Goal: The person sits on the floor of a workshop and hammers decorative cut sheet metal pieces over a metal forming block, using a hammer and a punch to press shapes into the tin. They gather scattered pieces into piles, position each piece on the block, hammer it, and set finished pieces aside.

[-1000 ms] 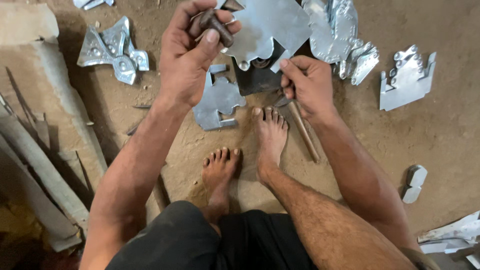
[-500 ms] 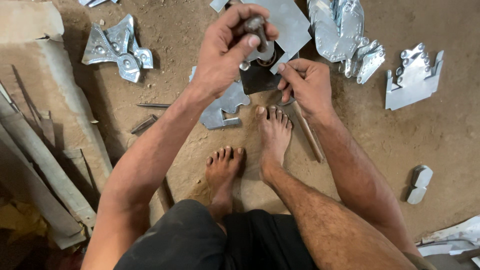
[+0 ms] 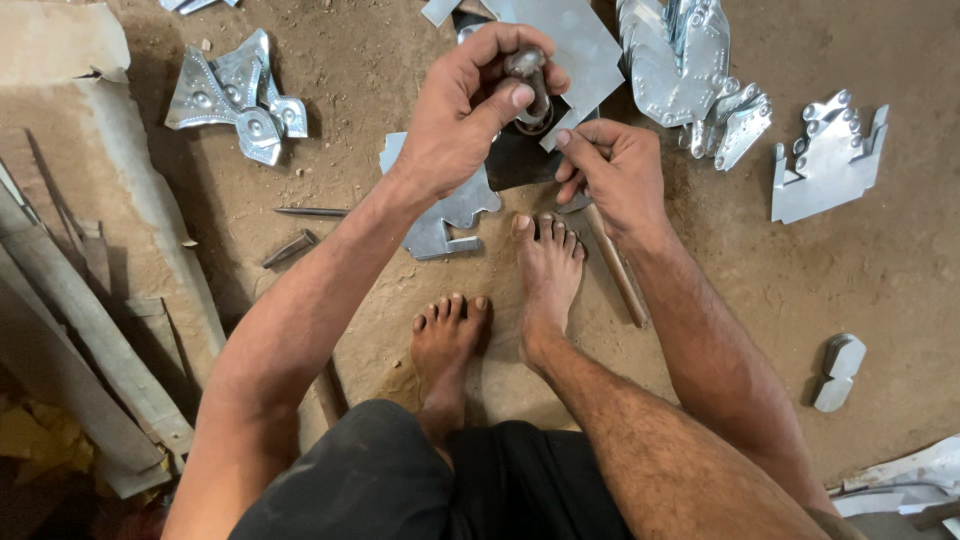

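At the far left, grey slabs and planks (image 3: 70, 300) lie along the edge of the dirt floor (image 3: 340, 90). Beside them rests a small heap of stamped metal pieces (image 3: 240, 100), shiny and star-like in outline. Lower down, a thin metal spike (image 3: 312, 211) and a short dark rod (image 3: 289, 248) lie on the floor, apart from each other.

The left hand (image 3: 465, 125) is raised over the middle of the scene, its grip pressed together around a small grey metal punch (image 3: 528, 75); the thumb lies across the tool's side and the fingers curl over its top. The punch stands just above a dark block (image 3: 520, 160), beside the lower corner of a flat metal sheet (image 3: 575, 45). Under the left wrist a cut sheet piece (image 3: 440, 225) lies flat on the floor, just beside the toes of one bare foot (image 3: 548, 270); the other foot (image 3: 445, 340) is drawn in nearer the body.

The right hand (image 3: 615, 175) sits just right of the block, its fingertips pinching the sheet's lower edge. A wooden handle (image 3: 618, 265) runs out below that hand.

Farther right lie a pile of dimpled metal plates (image 3: 690, 70), a notched crown-shaped plate (image 3: 828, 160), and a small rounded grey piece (image 3: 835, 372). No labels or packages show.
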